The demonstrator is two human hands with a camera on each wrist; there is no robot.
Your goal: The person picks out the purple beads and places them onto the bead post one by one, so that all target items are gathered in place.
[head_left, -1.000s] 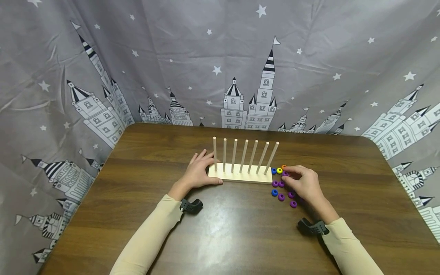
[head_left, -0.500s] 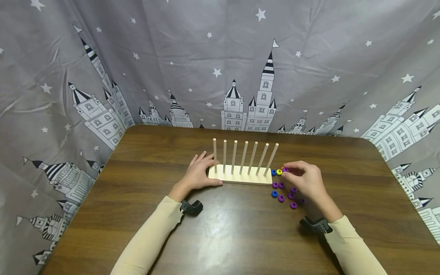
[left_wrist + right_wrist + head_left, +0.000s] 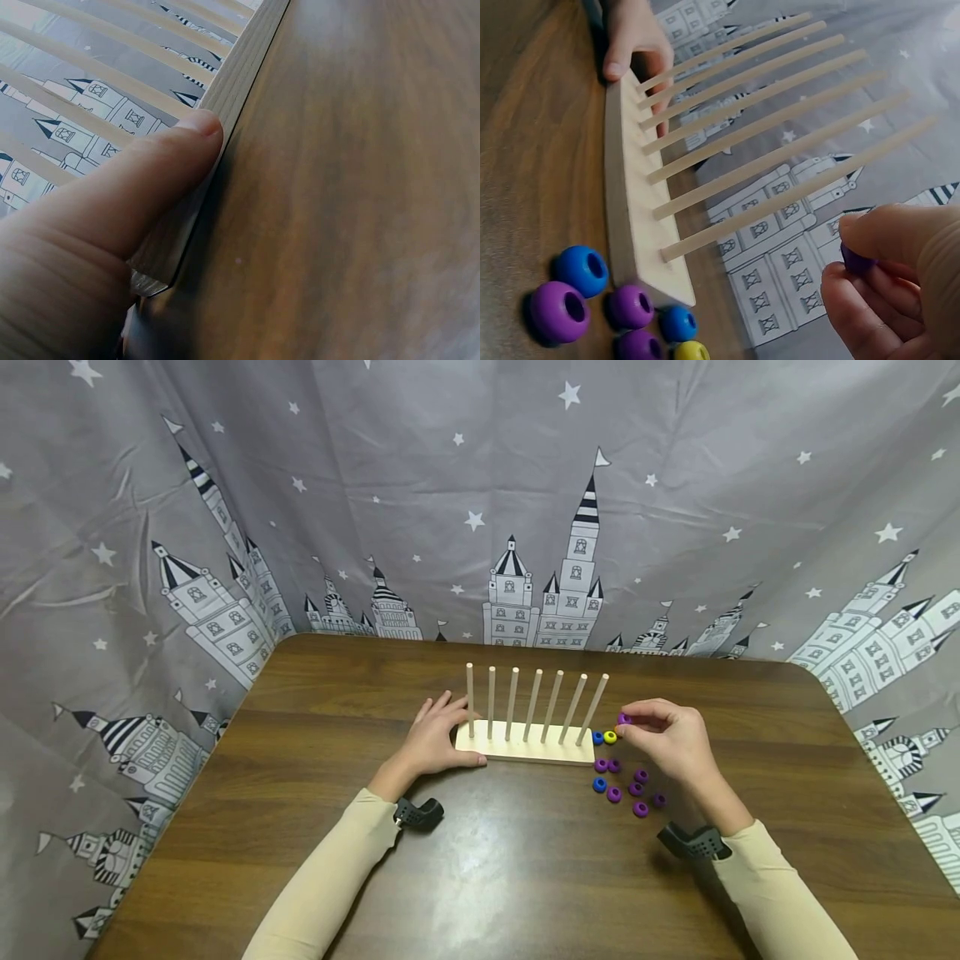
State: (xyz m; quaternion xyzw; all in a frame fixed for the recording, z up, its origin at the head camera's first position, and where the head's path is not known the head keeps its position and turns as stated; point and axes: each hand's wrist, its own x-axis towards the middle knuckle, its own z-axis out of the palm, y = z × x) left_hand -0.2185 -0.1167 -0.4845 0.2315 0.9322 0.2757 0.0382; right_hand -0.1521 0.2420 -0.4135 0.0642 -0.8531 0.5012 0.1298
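My left hand (image 3: 437, 739) grips the left end of a pale wooden base (image 3: 525, 744) with several upright pegs. Its thumb (image 3: 180, 150) presses the front edge of the base in the left wrist view. My right hand (image 3: 671, 739) pinches a purple bead (image 3: 857, 259) between thumb and fingers, raised just right of the last peg (image 3: 592, 710). Beneath and left of that hand sit a yellow bead (image 3: 610, 737) and a blue bead (image 3: 597, 738), near the base's right end. The orange bead seen before is hidden now.
More purple beads (image 3: 614, 794) and another blue bead (image 3: 599, 785) lie loose on the brown table (image 3: 465, 877), right of the base. A grey curtain (image 3: 420, 485) printed with castles and stars hangs behind the table.
My right hand has picked up the purple bead from beside the yellow one and lifted it slightly. My left hand has stayed on the base.
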